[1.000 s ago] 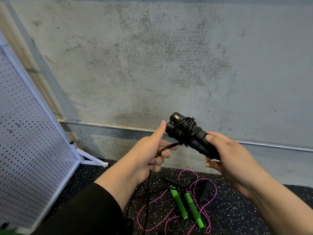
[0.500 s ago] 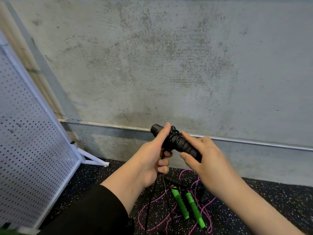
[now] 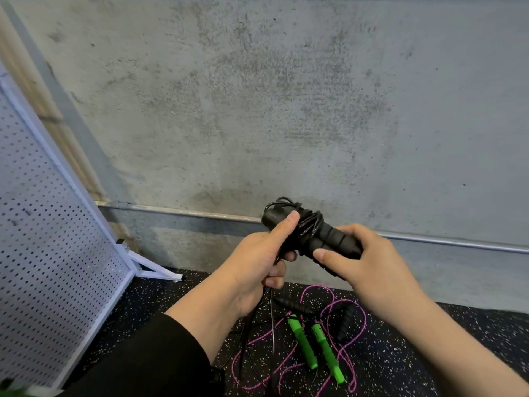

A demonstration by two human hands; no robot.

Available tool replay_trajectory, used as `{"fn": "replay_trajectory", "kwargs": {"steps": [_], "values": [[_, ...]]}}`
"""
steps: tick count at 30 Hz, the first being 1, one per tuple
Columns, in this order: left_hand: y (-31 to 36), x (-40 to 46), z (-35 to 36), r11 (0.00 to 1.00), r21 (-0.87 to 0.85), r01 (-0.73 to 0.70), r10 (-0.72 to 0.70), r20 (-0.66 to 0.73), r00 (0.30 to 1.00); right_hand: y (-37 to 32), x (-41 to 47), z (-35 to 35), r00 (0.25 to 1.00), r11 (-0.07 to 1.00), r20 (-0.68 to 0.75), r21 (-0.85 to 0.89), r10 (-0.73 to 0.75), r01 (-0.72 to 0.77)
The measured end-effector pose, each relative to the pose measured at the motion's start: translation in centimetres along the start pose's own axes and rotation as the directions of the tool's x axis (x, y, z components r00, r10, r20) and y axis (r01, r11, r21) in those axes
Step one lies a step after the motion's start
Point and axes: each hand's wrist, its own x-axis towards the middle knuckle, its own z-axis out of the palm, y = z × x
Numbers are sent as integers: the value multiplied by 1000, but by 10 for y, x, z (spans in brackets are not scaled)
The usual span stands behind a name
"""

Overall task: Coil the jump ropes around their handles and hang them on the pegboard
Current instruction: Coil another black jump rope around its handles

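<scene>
Two black jump-rope handles are held together in front of me, with black cord wound in several turns around their upper part. My right hand grips the lower ends of the handles. My left hand grips the loose black cord, its thumb pressed on the handles' top beside the coil. The cord hangs down from that hand to the floor. A white pegboard leans at the left.
On the speckled black floor below lie two green handles, a pink rope in loose loops and two more black handles. A concrete wall with a metal rail stands close ahead. The pegboard's white foot sticks out toward the ropes.
My left hand has carried the cord around the handles, adding to the coil, and its thumb now presses on the top. The handles shifted left, then back toward the centre.
</scene>
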Motion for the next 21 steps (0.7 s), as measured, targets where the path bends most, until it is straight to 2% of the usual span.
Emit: {"fn": "replay_trajectory", "kwargs": {"steps": [4, 6, 7, 9, 10, 12, 13, 15, 16, 18, 21], "values": [[-1, 2, -1, 999, 8, -53, 53, -12, 999, -1, -8, 9, 993, 966, -58, -244, -102, 85], [1, 2, -4, 997, 18, -79, 79, -1, 997, -4, -7, 7, 993, 965, -26, -242, -112, 103], [2, 2, -5, 996, 22, -89, 89, 9, 996, -3, -6, 4, 994, 978, -6, -178, -112, 109], [2, 1, -6, 995, 28, -97, 96, 39, 995, -3, -2, -2, 997, 994, 60, 98, -48, 42], [2, 0, -6, 994, 33, -101, 98, 67, 993, -3, -1, -4, 991, 961, 130, 273, 13, -48], [0, -2, -5, 991, 57, -120, 112, 131, 985, -4, -3, -6, 931, 803, 346, 518, 117, -294], [-1, -3, -5, 989, 72, -129, 117, 144, 983, -6, -5, -7, 882, 735, 449, 547, 146, -400], [0, -2, -4, 989, 90, -121, 109, 134, 985, -5, -6, -6, 813, 695, 561, 523, 155, -493], [0, -2, -4, 989, 94, -111, 98, 128, 987, -4, -6, -4, 808, 696, 571, 523, 142, -492], [2, -2, -5, 990, 107, -93, 80, 115, 990, -2, -4, 0, 847, 719, 519, 543, 118, -433], [3, -1, -6, 991, 124, -48, 36, 92, 995, -4, -2, 3, 954, 853, 282, 470, 98, -227]]}}
